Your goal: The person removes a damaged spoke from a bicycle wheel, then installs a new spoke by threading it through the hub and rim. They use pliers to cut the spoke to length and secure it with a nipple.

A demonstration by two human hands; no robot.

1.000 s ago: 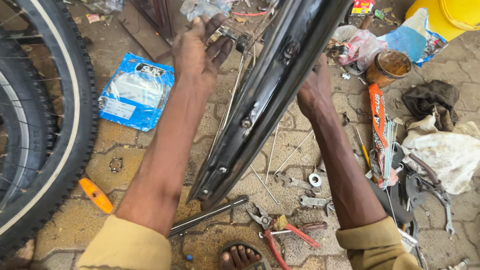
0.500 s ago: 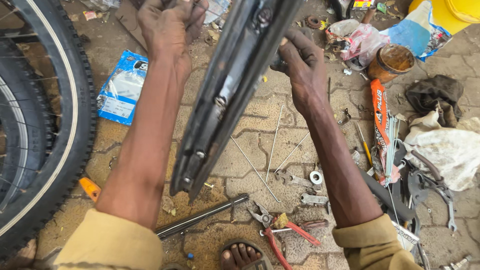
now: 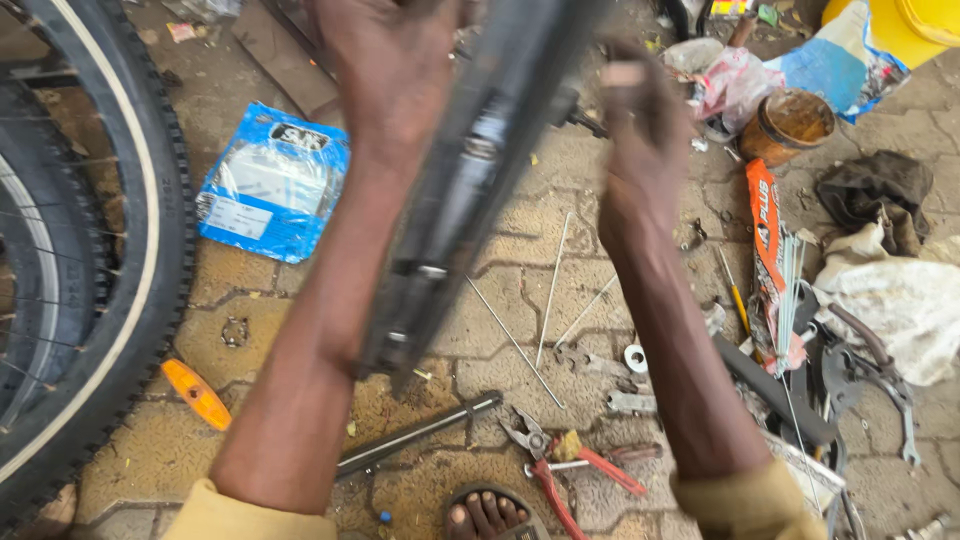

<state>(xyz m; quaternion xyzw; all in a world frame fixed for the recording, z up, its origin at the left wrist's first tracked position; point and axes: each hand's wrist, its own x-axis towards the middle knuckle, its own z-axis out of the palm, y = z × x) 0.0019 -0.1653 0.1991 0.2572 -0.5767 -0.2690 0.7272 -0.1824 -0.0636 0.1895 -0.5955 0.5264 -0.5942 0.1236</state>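
- Since half a second ago, the long black metal bicycle rim (image 3: 470,190) has swung closer to me and looks blurred.
- My left hand (image 3: 385,65) is closed around its upper part.
- My right hand (image 3: 640,120) grips beside it; what it holds, I cannot tell.
- Red-handled pliers (image 3: 560,465) lie on the paved floor (image 3: 500,240) below.

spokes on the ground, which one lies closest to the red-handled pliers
The long spoke that slants down to the right: its lower end stops just above the red-handled pliers. The other two loose spokes lie higher, nearer the right forearm.
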